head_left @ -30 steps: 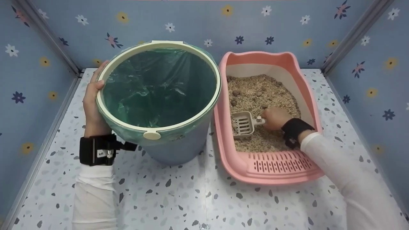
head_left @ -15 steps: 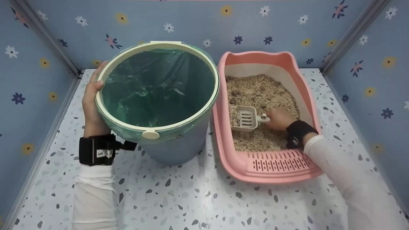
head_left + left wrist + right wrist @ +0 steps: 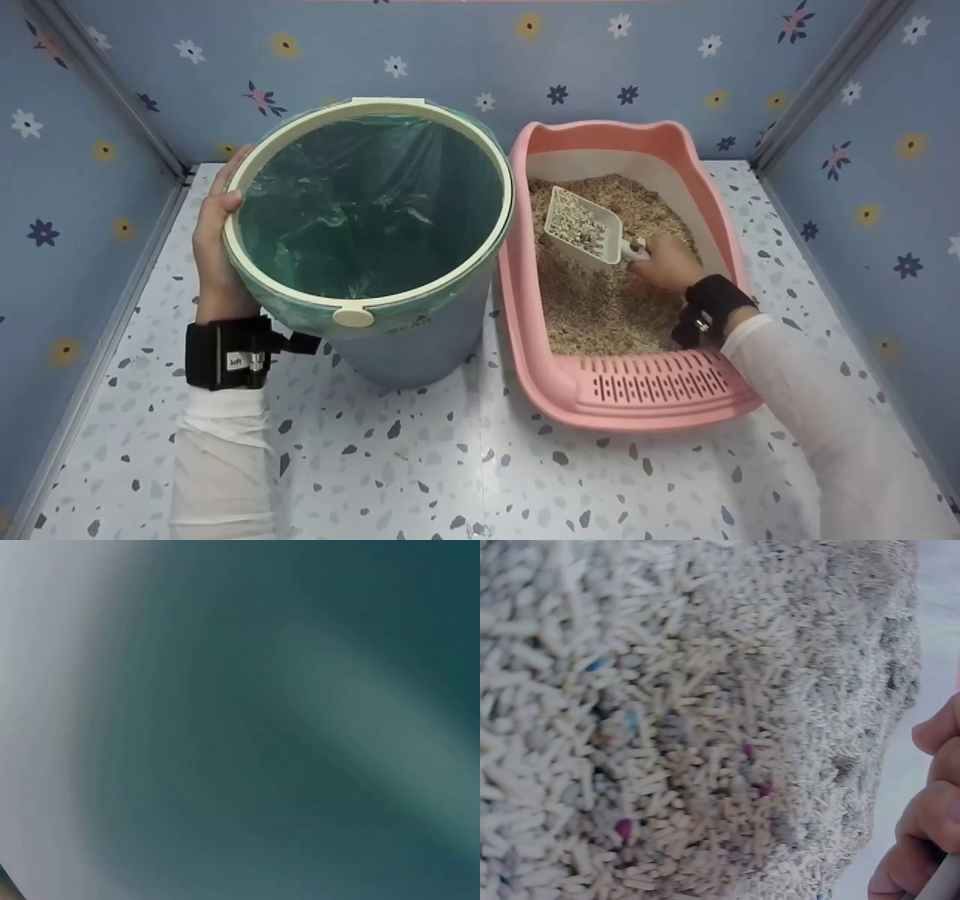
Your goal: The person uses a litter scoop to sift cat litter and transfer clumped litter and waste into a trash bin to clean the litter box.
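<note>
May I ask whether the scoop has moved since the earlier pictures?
Yes, the scoop moved up the head view, toward the far rim of the pink litter box.

The bin [image 3: 420, 352] hides part of the left hand [image 3: 217, 255], whose wrist view is only blur. The right hand [image 3: 666, 262] covers the handle end of the scoop [image 3: 611, 244]; in its wrist view, that hand is cut off, the litter [image 3: 667, 727] beside it blurred, coloured specks [image 3: 623, 828] unidentifiable.

- Back wall [image 3: 442, 37], blue, with white, yellow and navy flowers
- Left wall [image 3: 67, 187] and right wall [image 3: 870, 176], flowered too, flanking it
- Grey strips [image 3: 112, 82] at its corners
- Speckled white surface [image 3: 420, 465] below it
</note>
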Available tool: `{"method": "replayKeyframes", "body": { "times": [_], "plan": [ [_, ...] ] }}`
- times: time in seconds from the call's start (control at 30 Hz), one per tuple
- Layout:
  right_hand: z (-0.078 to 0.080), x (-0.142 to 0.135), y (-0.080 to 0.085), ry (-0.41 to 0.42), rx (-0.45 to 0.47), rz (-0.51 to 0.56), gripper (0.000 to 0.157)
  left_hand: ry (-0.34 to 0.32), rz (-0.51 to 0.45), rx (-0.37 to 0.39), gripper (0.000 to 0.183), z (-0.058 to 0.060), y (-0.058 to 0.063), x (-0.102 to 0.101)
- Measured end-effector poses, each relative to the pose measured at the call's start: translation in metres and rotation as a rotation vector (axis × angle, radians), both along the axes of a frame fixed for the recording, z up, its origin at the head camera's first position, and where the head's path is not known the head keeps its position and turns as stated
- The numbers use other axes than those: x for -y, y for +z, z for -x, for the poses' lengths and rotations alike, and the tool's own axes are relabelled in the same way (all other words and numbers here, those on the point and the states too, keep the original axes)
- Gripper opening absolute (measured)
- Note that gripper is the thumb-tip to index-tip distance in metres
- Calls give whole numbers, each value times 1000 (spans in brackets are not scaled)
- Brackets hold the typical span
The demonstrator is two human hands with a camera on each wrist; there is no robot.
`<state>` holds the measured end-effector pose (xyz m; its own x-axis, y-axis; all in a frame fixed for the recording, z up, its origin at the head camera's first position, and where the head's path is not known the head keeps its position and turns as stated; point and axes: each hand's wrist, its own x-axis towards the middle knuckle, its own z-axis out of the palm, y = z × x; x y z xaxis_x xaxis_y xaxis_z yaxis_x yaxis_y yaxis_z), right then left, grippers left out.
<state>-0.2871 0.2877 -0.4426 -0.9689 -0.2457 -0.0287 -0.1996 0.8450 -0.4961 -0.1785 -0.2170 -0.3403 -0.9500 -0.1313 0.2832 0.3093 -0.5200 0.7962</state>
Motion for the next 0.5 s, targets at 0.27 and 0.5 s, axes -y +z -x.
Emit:
{"method": "replayKeyframes", "body": {
  "times": [0.27,0.5],
  "plan": [
    [4,4,13,-79,-37,113,29,6,8,3,53,-1,0,0],
    [5,7,21,-113,-28,200,27,73,87,34,54,3,3,0]
  ]
}}
